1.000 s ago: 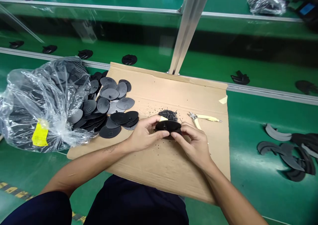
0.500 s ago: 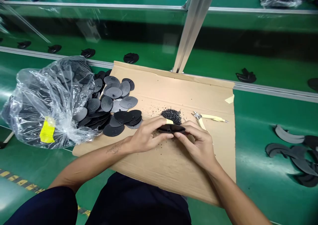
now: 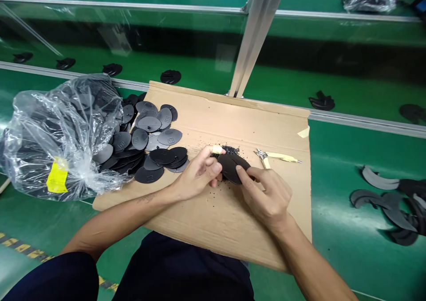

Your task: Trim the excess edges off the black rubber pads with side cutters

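Observation:
A black oval plastic disc (image 3: pixel 234 167) is pinched by my right hand (image 3: pixel 268 194), its thumb on the near face and fingers at the right edge. My left hand (image 3: pixel 199 172) is at the disc's left edge, index finger stretched out with yellow tape round it, thumb apart and other fingers curled. Whether it touches the edge is hard to tell. Behind the disc, partly hidden, lies a pile of small black scraps (image 3: pixel 233 150). A pair of nippers (image 3: pixel 279 156) with pale yellow handles lies right of the pile.
Cardboard (image 3: pixel 199 221) covers the bench under my hands. Many black discs (image 3: pixel 169 136) are heaped on its left, beside a clear plastic bag (image 3: pixel 66 132) of parts. Curved black parts (image 3: pixel 392 203) lie on the right. A metal post (image 3: pixel 253 44) rises behind the cardboard.
The disc has turned from edge-on to showing its broad face. My left hand has loosened from it and its index finger has straightened, while my right hand keeps its grip.

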`<state>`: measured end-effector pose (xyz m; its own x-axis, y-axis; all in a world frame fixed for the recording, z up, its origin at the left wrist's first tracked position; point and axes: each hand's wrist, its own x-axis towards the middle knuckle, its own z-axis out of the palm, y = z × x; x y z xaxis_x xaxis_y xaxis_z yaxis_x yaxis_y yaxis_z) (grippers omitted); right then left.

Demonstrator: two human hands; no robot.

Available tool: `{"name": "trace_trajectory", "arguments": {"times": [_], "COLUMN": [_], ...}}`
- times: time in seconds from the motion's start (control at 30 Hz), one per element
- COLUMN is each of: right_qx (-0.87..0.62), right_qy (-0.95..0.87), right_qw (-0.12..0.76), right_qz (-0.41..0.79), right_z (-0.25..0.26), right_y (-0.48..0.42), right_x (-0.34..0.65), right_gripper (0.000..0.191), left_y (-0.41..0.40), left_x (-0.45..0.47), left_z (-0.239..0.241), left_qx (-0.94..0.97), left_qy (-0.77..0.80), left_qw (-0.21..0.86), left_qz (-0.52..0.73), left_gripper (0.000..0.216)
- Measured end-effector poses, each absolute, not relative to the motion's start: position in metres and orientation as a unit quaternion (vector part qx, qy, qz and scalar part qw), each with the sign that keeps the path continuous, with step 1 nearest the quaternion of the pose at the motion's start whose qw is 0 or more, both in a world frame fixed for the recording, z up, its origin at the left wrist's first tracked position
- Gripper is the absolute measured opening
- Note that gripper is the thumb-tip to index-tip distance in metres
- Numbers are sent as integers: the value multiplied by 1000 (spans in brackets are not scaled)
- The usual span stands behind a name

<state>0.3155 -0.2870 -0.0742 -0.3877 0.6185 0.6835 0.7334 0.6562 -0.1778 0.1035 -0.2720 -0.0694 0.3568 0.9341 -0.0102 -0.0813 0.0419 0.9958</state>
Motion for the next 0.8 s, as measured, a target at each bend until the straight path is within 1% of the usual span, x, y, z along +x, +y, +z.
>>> {"name": "trace_trajectory", "arguments": {"times": [0.03,0.1,0.2,0.33,0.43,0.5,0.57,0.63,0.7,0.8], "right_qx": [-414,-426,-431,-432,-483,-505,-496,-480,-477,-482], "right_qy": [-833,-835,-826,-777,-699,-655,-634,-623,-612,-602], "right_qw": [363,348,362,441,484,479,451,430,427,436], "right_qz": [-60,-23,19,122,208,294,385,444,464,464], "right_z": [-75,-76,-75,-69,-64,-62,-61,-61,-62,-63], "right_y": [-287,-288,-288,-286,-284,-283,-282,-282,-283,-285], "right_x": [315,314,312,309,309,310,310,308,306,304], "right_gripper": [30,29,32,37,32,30,32,32,31,30], "left_y": [-272,-273,-273,-269,-268,-269,-272,-274,-275,-274], "left_x": [105,108,111,107,102,100,100,100,100,100], "left_z": [-70,-71,-74,-73,-70,-68,-68,-68,-69,-69], "left_qx": [529,496,489,525,563,592,618,640,665,715], "left_qy": [374,364,366,374,371,371,377,391,409,418], "left_qw": [649,687,683,635,608,598,587,566,525,440], "left_qz": [400,386,399,426,419,394,362,342,338,347], "left_gripper": [58,57,54,51,46,44,49,54,53,47]}}
